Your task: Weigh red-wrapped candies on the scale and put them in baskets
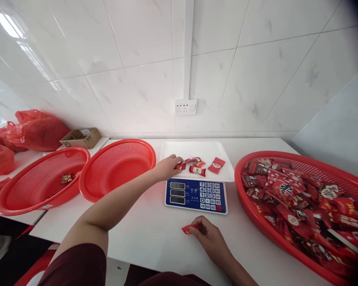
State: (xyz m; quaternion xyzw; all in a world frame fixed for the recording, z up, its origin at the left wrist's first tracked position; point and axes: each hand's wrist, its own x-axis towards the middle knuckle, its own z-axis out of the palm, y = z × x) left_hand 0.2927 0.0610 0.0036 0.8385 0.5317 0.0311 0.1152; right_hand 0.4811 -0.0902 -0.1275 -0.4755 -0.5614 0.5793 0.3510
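Observation:
My left hand (pixel 169 167) reaches over the left part of the white weighing tray (pixel 191 147), its fingers closed on a red-wrapped candy (pixel 180 166). Beside it on the tray lie several more wrapped candies, among them a red and cream one (pixel 197 171) and, apart to the right, a flat red one (pixel 216 165). The tray belongs to a blue-fronted electronic scale (pixel 193 190). Below the scale, my right hand (pixel 211 238) pinches a small red candy packet (pixel 187 229) between thumb and fingers, just above the white table.
A big red basket (pixel 241 186) full of wrapped candies stands at the right. To the left are a red basket (pixel 116 171) and another red basket (pixel 14 198) with a few candies. Behind them sit a cardboard box (pixel 82 138) and red plastic bags (pixel 38 131).

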